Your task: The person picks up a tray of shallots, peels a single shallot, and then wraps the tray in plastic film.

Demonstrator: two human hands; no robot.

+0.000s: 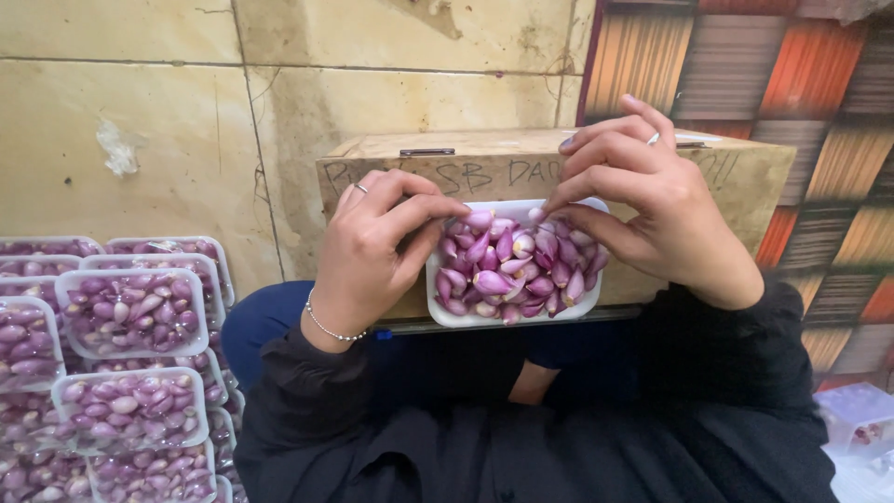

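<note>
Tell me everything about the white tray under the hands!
The shallow white foam tray is rectangular with rounded corners, heaped full of small peeled purple shallots. It sits level on a wooden box. The left hand touches its left edge; the right hand pinches at the pile's top.

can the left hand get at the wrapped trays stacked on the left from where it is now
Probably yes. The left hand is at the white tray of peeled shallots, and nothing shows between it and the stacked wrapped trays beside the knee; it would have to swing down and left.
</note>
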